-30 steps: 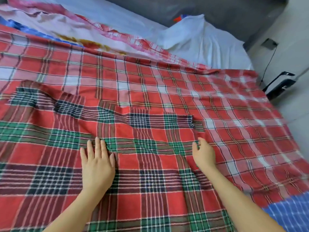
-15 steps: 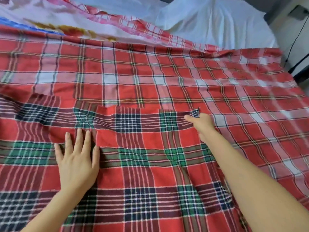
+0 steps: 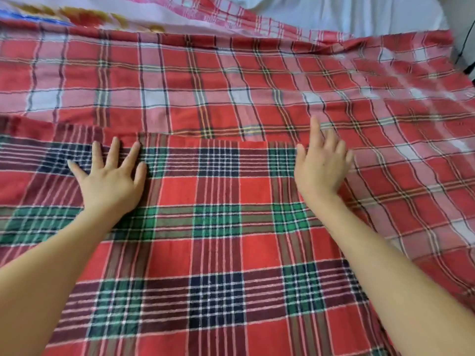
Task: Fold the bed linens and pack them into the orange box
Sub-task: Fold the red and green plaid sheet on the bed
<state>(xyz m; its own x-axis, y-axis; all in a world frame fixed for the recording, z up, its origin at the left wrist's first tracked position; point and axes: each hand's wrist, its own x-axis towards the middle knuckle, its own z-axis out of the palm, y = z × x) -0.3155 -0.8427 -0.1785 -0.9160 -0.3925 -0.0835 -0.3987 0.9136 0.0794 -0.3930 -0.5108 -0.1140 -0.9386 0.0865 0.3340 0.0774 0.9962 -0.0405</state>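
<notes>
Couldn't make out the red plaid sheet (image 3: 218,188) at far right, all smeared. Lost the floral linen (image 3: 84,15) past the top edge.

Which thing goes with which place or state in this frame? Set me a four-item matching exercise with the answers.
Things:
1. left hand
2. right hand
3. white sheet
4. floral linen

Places or states:
A. top right of the view, beyond the plaid
B. flat, fingers spread, on the green-checked plaid layer
C. top left of the view, yellow and blue print
D. at the far right corner of the green-checked layer, fingers relaxed

Pairs: 1-B, 2-D, 3-A, 4-C
</notes>
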